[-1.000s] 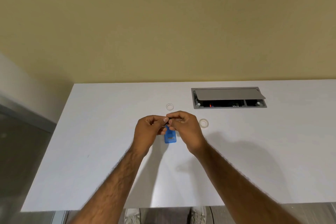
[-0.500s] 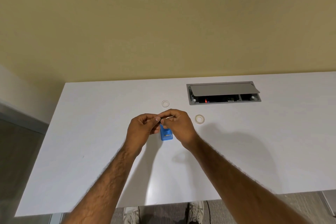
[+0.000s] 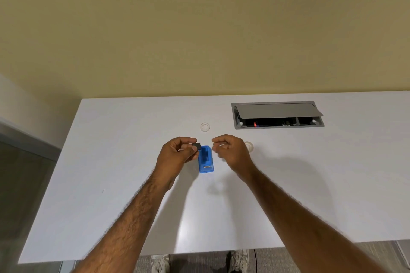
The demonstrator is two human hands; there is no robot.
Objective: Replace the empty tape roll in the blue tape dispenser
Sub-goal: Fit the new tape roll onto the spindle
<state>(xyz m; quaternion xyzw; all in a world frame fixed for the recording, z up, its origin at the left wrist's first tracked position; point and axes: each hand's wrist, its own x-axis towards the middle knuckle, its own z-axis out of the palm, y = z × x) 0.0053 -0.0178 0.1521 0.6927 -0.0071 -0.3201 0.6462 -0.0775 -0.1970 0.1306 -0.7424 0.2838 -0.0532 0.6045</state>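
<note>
Hands have pulled apart since half a second ago, when both were bunched together over the blue tape dispenser [image 3: 206, 159]. It now sits exposed on the white bench [image 3: 111, 162], between the hands, its cradle looking empty.

Left hand [image 3: 177, 153]: thumb and forefinger pinched on a small dark grey spindle [image 3: 196, 146], held just at the dispenser's 10 o'clock, above its back end. Right hand [image 3: 230, 150]: fingers curled loosely with a small gap to the thumb; something pale shows in the curl, maybe the spent core, but too small to tell.

Two rings lie on the bench: one tape ring [image 3: 205, 127] at 12 o'clock from the dispenser, apart from it; a second ring [image 3: 249, 146] at 3 o'clock, partly hidden behind the right hand. Cannot tell which is full and which empty. An open cable hatch [image 3: 277, 115] is at 1 o'clock, well apart.

Step, as I judge it: spindle is out of the dispenser and old core comes off. Roughly a third done.

Next move calls for: right hand takes a fresh ring, threads it on the spindle with the tape end facing the cutter, then drops the spindle into the cradle slots.
</note>
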